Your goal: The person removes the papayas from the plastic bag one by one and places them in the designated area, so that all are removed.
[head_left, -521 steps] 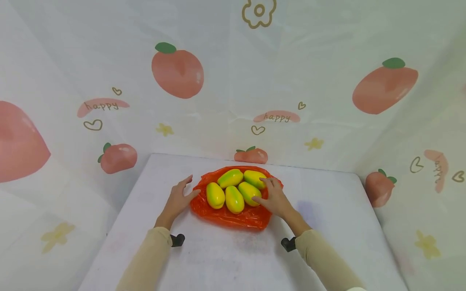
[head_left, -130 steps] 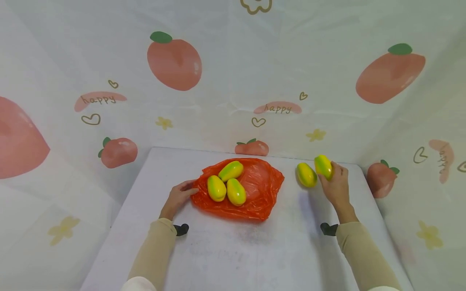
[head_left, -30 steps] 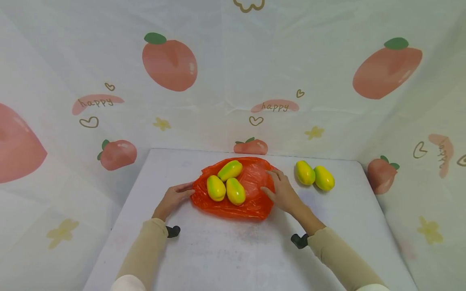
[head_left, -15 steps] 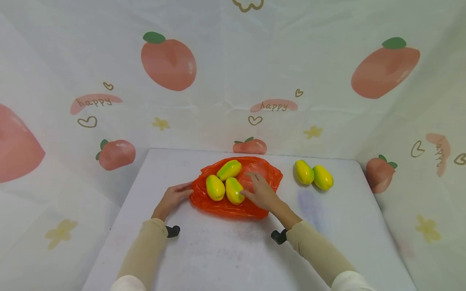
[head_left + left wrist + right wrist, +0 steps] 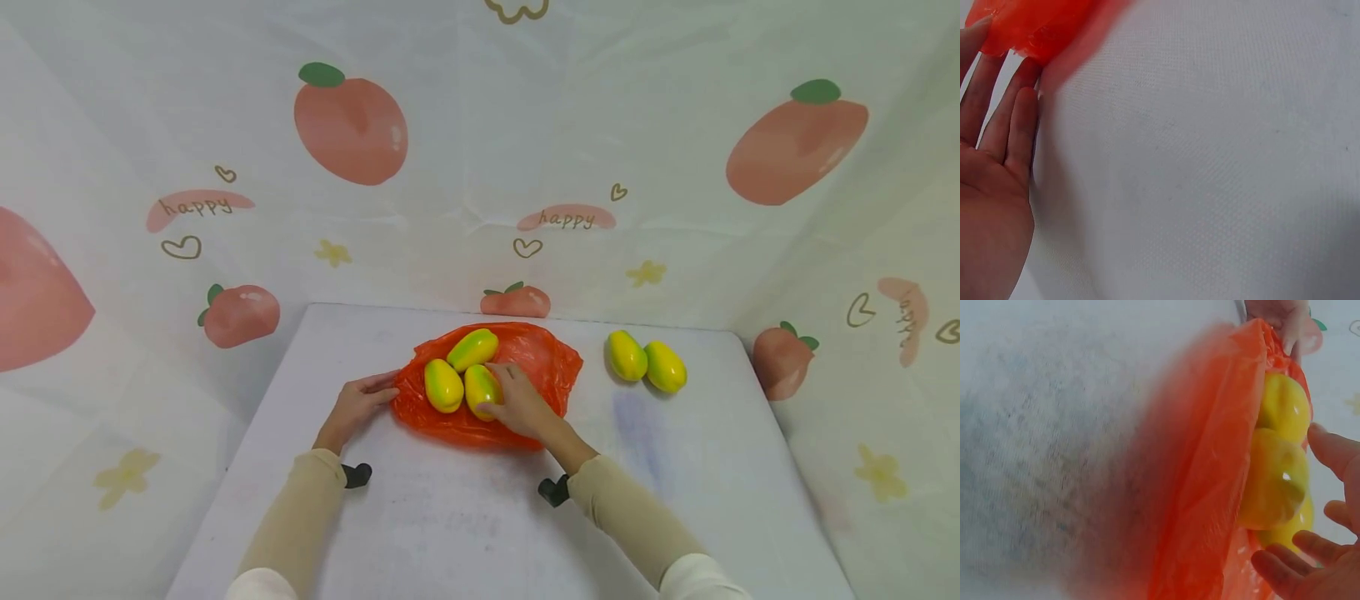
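Observation:
Three shiny yellow-green papayas sit on a crumpled red plastic bag [image 5: 540,350] spread on the table. My left hand [image 5: 358,408] is at the bag's left edge, thumb over the plastic and fingers behind it; the left wrist view shows the bag's edge [image 5: 1035,31] between them. My right hand [image 5: 521,404] reaches over the bag at the nearest papaya [image 5: 482,390], thumb in front and fingers behind. In the right wrist view its fingers are spread around that papaya [image 5: 1275,481], with a gap showing. The other two are the left papaya [image 5: 443,386] and the rear papaya [image 5: 472,350].
Two more papayas lie side by side at the table's back right, one papaya [image 5: 627,356] left of the other papaya [image 5: 665,367]. The white table [image 5: 450,517] has a bluish smudge right of the bag. Fruit-printed cloth [image 5: 465,150] stands around its back and sides.
Over the longer span, two papayas went from the bag to the table's right. In the last second my right hand moved left across the bag to the nearest papaya; my left hand stayed.

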Motion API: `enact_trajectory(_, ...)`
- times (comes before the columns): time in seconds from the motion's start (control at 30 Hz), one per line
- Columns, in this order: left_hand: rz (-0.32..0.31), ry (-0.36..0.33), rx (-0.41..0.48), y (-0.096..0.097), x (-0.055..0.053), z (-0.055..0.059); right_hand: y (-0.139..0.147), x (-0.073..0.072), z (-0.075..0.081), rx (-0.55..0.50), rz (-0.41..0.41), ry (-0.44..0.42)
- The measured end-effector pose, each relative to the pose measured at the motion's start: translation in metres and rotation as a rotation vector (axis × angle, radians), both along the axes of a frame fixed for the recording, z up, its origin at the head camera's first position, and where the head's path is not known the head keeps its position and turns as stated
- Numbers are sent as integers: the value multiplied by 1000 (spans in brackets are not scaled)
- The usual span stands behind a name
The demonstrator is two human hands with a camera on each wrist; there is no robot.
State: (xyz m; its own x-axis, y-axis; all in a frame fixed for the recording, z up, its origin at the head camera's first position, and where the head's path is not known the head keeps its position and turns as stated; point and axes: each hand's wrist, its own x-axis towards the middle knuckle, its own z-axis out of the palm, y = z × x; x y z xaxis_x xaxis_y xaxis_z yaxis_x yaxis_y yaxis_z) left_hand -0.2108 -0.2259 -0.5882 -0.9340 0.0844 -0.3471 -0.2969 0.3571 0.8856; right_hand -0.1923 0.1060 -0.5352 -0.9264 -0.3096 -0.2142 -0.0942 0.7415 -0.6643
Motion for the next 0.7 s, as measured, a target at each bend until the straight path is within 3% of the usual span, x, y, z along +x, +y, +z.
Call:
enact_trajectory(0.23, 20, 31, 17, 0, -1, -3, -5, 0, -3, 10, 1, -40)
enact_trajectory(0.5, 70, -3, 16, -1, 0, -6, -8, 1, -4, 17, 24, -30)
enact_trajectory(0.7, 63, -10, 3, 1, -2, -9, -6, 2, -7, 47, 30, -16)
